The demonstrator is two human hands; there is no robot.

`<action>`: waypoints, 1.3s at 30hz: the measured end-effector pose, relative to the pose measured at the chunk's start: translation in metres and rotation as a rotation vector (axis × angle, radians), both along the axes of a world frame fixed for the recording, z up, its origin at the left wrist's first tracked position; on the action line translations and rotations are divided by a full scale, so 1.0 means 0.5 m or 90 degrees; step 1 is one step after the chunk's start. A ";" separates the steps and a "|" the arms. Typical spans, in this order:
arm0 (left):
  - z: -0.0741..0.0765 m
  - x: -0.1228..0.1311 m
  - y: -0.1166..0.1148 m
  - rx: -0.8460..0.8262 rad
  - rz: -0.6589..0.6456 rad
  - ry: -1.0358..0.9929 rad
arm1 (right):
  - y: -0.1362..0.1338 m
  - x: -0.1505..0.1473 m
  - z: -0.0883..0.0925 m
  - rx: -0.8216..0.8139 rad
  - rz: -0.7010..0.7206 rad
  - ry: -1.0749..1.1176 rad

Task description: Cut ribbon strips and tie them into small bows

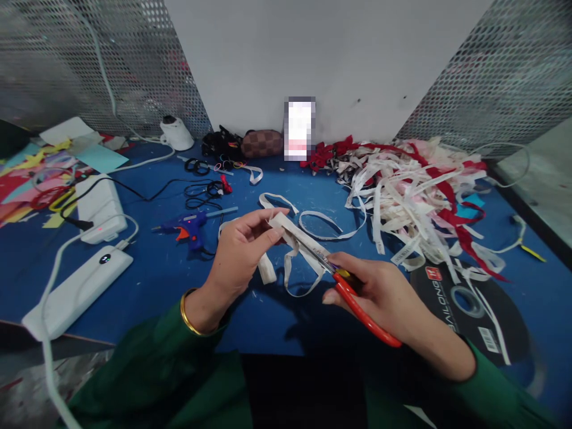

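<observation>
Over the middle of the blue table, my left hand [243,247] pinches the end of a white ribbon [286,221] between thumb and fingers. My right hand [379,292] grips red-handled scissors [364,313], whose blades point up and left along the ribbon. Whether the blades are cutting it I cannot tell. Loops of the white ribbon hang below my hands, and a thin white strip [322,232] curls on the table just behind them. A gold bangle circles my left wrist.
Left lie a blue glue gun [190,227], a white power bank [84,286], a power strip [100,208] and cables. A large tangle of white and red ribbons [411,190] covers the right, beside a black spool [500,310]. A lit phone [299,128] leans at the back.
</observation>
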State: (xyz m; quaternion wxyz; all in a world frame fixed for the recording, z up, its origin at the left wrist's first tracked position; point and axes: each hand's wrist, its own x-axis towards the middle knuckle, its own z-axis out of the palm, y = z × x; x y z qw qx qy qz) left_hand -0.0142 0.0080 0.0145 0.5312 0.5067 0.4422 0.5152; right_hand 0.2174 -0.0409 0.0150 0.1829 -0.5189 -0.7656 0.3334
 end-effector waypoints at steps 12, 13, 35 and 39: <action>0.004 0.008 -0.006 -0.027 -0.052 0.019 | 0.002 -0.005 0.005 0.014 0.024 -0.033; 0.005 0.008 -0.006 -0.028 -0.053 0.017 | 0.001 -0.004 0.005 0.007 0.025 -0.029; 0.002 -0.001 -0.001 -0.022 -0.010 0.021 | -0.002 0.000 0.000 -0.012 0.005 0.008; -0.001 -0.002 0.000 -0.016 0.006 0.021 | -0.001 -0.001 -0.002 0.001 0.001 -0.003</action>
